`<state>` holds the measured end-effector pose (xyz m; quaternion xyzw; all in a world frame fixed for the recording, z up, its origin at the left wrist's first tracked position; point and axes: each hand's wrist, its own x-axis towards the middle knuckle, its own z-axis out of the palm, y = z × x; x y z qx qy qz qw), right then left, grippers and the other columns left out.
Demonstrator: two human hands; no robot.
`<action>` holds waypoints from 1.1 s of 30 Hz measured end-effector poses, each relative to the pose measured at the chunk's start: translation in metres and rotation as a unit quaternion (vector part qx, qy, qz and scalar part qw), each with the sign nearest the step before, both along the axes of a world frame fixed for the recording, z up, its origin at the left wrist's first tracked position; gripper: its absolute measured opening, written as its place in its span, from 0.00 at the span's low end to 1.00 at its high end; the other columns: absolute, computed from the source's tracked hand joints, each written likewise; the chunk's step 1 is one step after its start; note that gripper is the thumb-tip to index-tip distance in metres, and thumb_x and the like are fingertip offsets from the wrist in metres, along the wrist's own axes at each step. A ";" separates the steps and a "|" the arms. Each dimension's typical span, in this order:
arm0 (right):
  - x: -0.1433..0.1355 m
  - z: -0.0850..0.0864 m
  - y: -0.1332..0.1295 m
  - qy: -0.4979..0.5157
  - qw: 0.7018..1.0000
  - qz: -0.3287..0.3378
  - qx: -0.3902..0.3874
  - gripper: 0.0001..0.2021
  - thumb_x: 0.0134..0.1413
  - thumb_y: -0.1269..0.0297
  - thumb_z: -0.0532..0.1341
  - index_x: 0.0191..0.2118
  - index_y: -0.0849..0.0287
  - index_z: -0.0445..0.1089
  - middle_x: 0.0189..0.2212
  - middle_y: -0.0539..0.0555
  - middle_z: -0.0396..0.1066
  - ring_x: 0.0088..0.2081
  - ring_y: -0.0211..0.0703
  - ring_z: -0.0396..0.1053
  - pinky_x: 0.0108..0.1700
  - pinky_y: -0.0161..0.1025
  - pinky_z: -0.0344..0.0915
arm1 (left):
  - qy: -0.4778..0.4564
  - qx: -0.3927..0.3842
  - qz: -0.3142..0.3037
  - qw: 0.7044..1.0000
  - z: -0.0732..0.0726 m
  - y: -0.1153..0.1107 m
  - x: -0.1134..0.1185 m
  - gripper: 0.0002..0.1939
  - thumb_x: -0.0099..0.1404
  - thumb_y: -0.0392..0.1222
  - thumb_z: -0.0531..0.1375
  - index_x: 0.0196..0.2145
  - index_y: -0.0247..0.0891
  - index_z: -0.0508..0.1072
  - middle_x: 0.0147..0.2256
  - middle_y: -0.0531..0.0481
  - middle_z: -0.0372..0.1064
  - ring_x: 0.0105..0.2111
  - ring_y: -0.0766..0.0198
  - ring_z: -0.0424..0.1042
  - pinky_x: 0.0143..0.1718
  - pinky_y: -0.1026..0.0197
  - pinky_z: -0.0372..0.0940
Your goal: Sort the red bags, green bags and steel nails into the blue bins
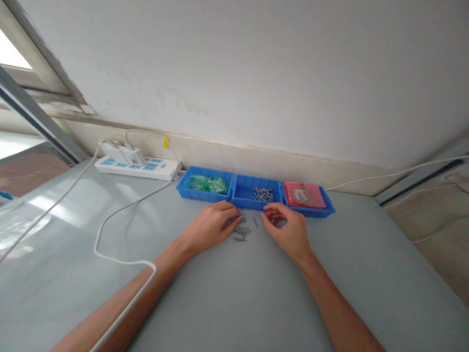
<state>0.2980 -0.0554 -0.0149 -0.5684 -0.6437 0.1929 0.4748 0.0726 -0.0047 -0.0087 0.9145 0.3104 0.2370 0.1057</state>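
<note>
My left hand [212, 224] rests at the left side of a small pile of metal screws [241, 233] on the table. Its thumb and index fingertip come together at the pile's upper end; whatever lies between them is too small to make out. To the right, my right hand [287, 227] is curved, with thumb and index finger apart and nothing visible between them. One loose screw [255, 222] lies between the two hands, closer to the right fingertips. Just behind the hands, the middle blue bin [244, 188] contains more screws [264, 194] in its right part.
The left blue bin [205, 197] holds green plastic packets [208, 184]. Red plastic bags [305, 194] lie on the right blue bin [330, 208]. A white power strip [161, 169] with plugged-in chargers stands back left. Its white cable [110, 217] crosses the table and passes over my left forearm.
</note>
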 end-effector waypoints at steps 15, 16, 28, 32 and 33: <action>-0.001 0.002 -0.002 -0.061 0.997 0.045 -0.012 0.13 0.51 0.71 0.64 0.45 0.55 0.72 0.31 0.50 0.78 0.31 0.41 0.77 0.39 0.38 0.74 | 0.009 0.003 0.000 1.000 0.000 -0.001 0.000 0.11 0.74 0.39 0.55 0.39 0.37 0.77 0.38 0.46 0.76 0.39 0.58 0.75 0.43 0.59 0.69; 0.000 0.003 -0.003 -0.096 0.993 0.070 -0.012 0.15 0.50 0.71 0.65 0.45 0.55 0.73 0.32 0.50 0.78 0.32 0.42 0.76 0.39 0.38 0.74 | 0.011 0.003 0.000 1.000 0.000 -0.001 0.000 0.11 0.74 0.39 0.55 0.39 0.37 0.77 0.38 0.46 0.76 0.40 0.58 0.75 0.43 0.59 0.69; 0.006 0.003 -0.004 0.004 0.993 0.103 -0.059 0.16 0.51 0.69 0.66 0.47 0.54 0.72 0.29 0.49 0.80 0.28 0.40 0.78 0.36 0.37 0.77 | 0.011 0.009 -0.002 1.000 0.001 -0.002 0.001 0.12 0.74 0.39 0.54 0.39 0.36 0.77 0.37 0.46 0.75 0.39 0.59 0.75 0.42 0.59 0.69; 0.003 0.002 0.002 0.136 0.990 -0.042 0.018 0.14 0.51 0.62 0.70 0.43 0.57 0.72 0.31 0.54 0.81 0.31 0.46 0.80 0.37 0.41 0.79 | 0.010 0.004 -0.002 1.000 0.002 -0.002 0.002 0.12 0.74 0.40 0.54 0.39 0.36 0.77 0.38 0.45 0.76 0.39 0.58 0.75 0.43 0.59 0.70; 0.002 0.002 0.004 0.153 0.984 -0.083 0.042 0.13 0.51 0.60 0.70 0.41 0.58 0.72 0.32 0.55 0.81 0.32 0.47 0.81 0.39 0.42 0.79 | 0.010 0.004 -0.004 1.000 0.002 -0.002 0.002 0.12 0.74 0.39 0.54 0.39 0.36 0.77 0.38 0.45 0.76 0.40 0.58 0.75 0.43 0.58 0.70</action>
